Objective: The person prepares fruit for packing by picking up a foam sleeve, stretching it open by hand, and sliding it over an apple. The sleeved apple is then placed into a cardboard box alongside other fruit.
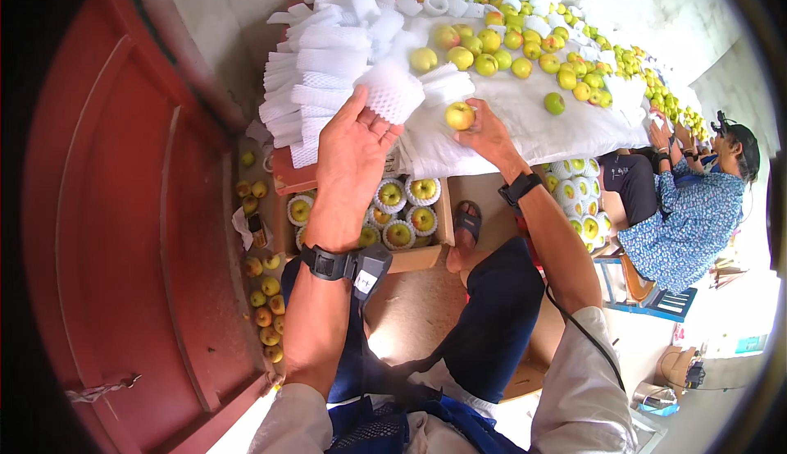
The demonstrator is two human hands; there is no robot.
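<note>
1. The left hand (354,144) holds a white foam net sleeve (392,91) at its fingertips, just off the sleeve stack (316,68); it looks feather-light, soft and stretchy, best pinched at its open rim.
2. The right hand (489,132) wraps a yellow-green pear (460,115) on the white table cover (566,130).
3. The pear looks firm, smooth and bruisable; cup it round the belly.
4. Wrapped pears fill the box (410,255) below, probably cardboard.

Foam sleeve (392,91) in left hand (354,146): white, soft mesh, matt. Apple (460,115) under right hand (489,132): yellow, smooth, slight sheen. Table cover (525,122): white woven plastic sheet, creased. Box (410,257): brown cardboard, matt. Door (123,232): red painted, semi-gloss.
</note>
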